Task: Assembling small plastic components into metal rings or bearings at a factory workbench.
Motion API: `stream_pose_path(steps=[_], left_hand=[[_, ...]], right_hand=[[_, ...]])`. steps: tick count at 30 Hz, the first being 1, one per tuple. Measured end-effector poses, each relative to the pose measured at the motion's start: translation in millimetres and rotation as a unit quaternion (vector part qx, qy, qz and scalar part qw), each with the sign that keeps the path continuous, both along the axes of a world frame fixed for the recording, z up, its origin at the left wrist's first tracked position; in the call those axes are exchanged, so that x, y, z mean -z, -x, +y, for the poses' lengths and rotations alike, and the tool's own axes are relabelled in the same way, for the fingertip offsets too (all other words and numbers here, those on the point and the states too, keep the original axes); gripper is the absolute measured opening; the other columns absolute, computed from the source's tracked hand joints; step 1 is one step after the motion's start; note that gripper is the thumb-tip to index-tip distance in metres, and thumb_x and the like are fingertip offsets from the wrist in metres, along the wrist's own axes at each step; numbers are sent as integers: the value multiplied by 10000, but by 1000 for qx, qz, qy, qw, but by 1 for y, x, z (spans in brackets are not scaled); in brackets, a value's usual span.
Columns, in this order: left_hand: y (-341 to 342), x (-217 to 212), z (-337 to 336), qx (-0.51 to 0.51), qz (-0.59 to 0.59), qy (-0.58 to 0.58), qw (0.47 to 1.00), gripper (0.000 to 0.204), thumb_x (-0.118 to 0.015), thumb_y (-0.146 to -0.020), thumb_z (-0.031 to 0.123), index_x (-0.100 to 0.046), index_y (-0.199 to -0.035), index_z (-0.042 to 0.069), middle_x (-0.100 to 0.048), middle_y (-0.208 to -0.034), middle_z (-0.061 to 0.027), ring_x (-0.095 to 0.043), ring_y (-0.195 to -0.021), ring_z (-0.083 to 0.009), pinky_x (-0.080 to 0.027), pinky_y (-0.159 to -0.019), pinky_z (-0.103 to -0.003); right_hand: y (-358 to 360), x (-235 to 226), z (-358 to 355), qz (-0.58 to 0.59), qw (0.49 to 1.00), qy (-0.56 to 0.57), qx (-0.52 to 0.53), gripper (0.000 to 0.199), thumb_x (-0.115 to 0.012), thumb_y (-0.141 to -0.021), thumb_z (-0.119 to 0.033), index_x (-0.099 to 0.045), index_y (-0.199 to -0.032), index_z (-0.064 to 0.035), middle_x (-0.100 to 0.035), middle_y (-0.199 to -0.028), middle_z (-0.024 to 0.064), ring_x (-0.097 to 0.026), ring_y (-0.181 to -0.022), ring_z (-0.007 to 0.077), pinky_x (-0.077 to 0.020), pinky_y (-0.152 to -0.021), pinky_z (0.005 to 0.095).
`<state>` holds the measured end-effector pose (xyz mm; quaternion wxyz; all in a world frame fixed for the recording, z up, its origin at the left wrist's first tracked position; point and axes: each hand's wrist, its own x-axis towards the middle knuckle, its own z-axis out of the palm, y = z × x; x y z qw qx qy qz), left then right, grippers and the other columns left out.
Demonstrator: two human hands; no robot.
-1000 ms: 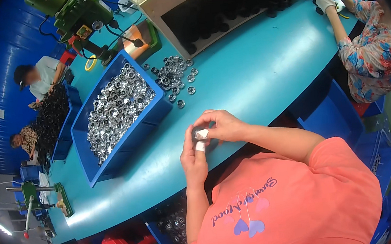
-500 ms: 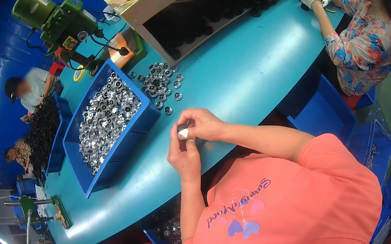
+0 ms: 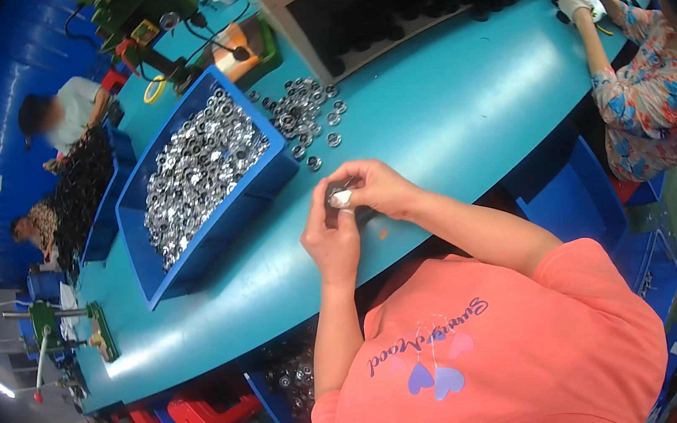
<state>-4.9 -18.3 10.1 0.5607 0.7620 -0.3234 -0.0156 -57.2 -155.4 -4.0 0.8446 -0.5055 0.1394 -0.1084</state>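
Over the near edge of the table, my left hand (image 3: 332, 242) and my right hand (image 3: 387, 190) meet with curled fingers. Between the fingertips they grip a small shiny part (image 3: 341, 198), with a bright white patch and a darker grey edge showing. My fingers cover most of it, so its exact kind cannot be made out. Just beyond my hands lies a loose group of small round silver parts with dark centres (image 3: 301, 110). To the left, a blue bin (image 3: 190, 245) is heaped with many similar silver parts (image 3: 203, 173).
A green bench machine (image 3: 138, 20) stands behind the bin. A beige open-fronted box (image 3: 305, 38) with dark pieces inside occupies the table's far side. Across the turquoise table (image 3: 444, 105), a gloved co-worker (image 3: 646, 102) sits at right; another person (image 3: 65, 118) works at far left.
The view has shifted, so the table and bin sit higher and slightly to the right. Both hands keep hold of the small part, with little change in their grip.
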Motion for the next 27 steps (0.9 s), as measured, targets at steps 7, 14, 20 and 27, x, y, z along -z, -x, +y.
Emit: stream_pose_path(steps=[7,14,20,27], left_hand=[[0,6,5,-28,-158,-101,982,558,-709,-811,-71,-676,-1351,65,-758,-967,-92,-686,-711,-122,-561,-659,-282],[-10,13,13,59,68,42,995,519,-719,-875,-61,-652,-1379,44,-730,-925,-22,-648,-728,-73,-556,-635,-275],[2,10,11,-8,-15,-32,999,489,-729,-879,-38,-664,-1354,56,-742,-941,-39,-677,-727,-89,-570,-655,-279],[-6,8,14,50,106,33,993,442,-698,-929,-7,-639,-1362,57,-720,-966,-42,-690,-790,-107,-577,-646,-286]], right_hand=[[1,-5,4,63,996,53,27,253,-729,-894,28,-705,-1144,-2,-740,-1010,79,-715,-898,140,-600,-806,308],[10,-18,-1,26,999,-12,-17,219,-748,-916,-40,-724,-1130,2,-735,-1025,72,-709,-931,133,-593,-818,294],[0,1,8,43,973,214,76,223,-774,-893,-129,-778,-1095,-34,-748,-1047,78,-721,-898,140,-586,-770,329],[1,-14,-2,44,987,151,-19,295,-710,-927,-47,-735,-1217,1,-740,-1125,90,-716,-981,159,-588,-860,313]])
